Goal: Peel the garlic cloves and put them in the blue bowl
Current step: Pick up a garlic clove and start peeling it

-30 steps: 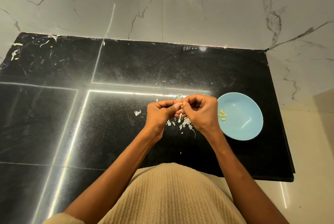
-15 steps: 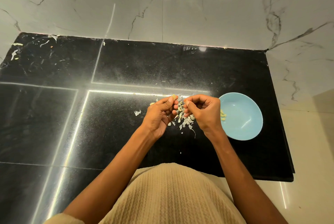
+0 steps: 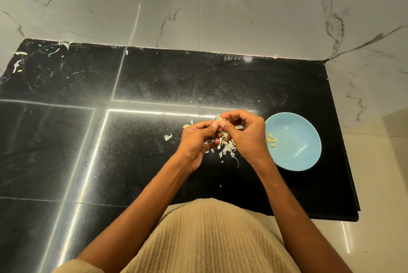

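**Both hands work one clove beside the blue bowl**

The black counter (image 3: 154, 162) fills most of what I can see from here, and the blue bowl (image 3: 309, 158) sits on it toward the right edge. I'd guess it is parked there so a finished clove needs only a short drop from the right hand. A few peeled cloves (image 3: 272, 140) already lie in the bowl, near its left wall.

Just left of the bowl, the left hand (image 3: 196, 142) and right hand (image 3: 247, 133) meet above the counter, fingers curled inward. Between them they pinch a single garlic clove (image 3: 221, 121), the left hand seemingly steadying it while the right picks at the skin. Holding it over the counter lets the scraps fall clear of the bowl: a litter of papery peels (image 3: 227, 149) lies under the hands, left of the bowl.

The clove is mostly covered by fingertips, so how much skin remains I cannot tell. Any unpeeled cloves behind the hands are hidden.
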{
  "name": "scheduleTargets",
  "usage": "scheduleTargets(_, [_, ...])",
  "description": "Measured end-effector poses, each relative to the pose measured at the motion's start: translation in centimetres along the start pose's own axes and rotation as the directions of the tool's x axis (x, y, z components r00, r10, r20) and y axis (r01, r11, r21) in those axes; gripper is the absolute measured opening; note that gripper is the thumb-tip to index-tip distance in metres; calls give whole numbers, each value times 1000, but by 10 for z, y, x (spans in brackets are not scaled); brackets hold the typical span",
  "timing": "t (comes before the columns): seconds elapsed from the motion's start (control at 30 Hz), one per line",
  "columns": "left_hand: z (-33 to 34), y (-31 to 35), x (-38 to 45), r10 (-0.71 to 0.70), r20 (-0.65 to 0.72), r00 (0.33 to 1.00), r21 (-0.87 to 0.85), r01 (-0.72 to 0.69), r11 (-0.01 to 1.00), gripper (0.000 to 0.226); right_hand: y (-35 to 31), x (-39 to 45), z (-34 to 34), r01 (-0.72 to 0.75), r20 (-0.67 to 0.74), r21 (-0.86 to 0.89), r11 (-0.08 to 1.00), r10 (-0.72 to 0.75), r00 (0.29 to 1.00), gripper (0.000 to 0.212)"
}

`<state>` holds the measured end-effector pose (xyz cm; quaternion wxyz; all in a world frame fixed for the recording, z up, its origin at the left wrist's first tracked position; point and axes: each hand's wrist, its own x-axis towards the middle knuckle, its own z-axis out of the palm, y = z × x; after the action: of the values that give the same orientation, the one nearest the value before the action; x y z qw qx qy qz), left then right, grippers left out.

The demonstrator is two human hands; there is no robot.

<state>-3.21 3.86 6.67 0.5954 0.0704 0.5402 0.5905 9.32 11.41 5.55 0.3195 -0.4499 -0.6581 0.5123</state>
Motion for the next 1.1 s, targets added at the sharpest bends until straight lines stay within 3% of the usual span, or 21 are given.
scheduleTargets(0.23, [4,-1,0,-45,-20,999,-56,44,997,11,-6,-1,1,-9,-40,-55,998,7,999,6])
scheduleTargets(0.5, [13,-2,0,-95,-90,991,-195,76,978,13,-9,-3,4,55,-94,-259,964,-82,992,6])
scheduleTargets(0.83, [9,2,-2,-25,-51,998,-85,21,996,16,-6,-2,0,116,75,-324,939,-97,993,8])
scheduleTargets(1.0, [5,5,-3,-14,21,1000,-82,15,997,15,-5,0,-1,111,77,-326,939,-91,993,8])
scheduleTargets(1.1, [6,6,-2,-5,-11,1000,-96,4,995,9,-5,0,-1,111,93,-305,946,-86,992,10])
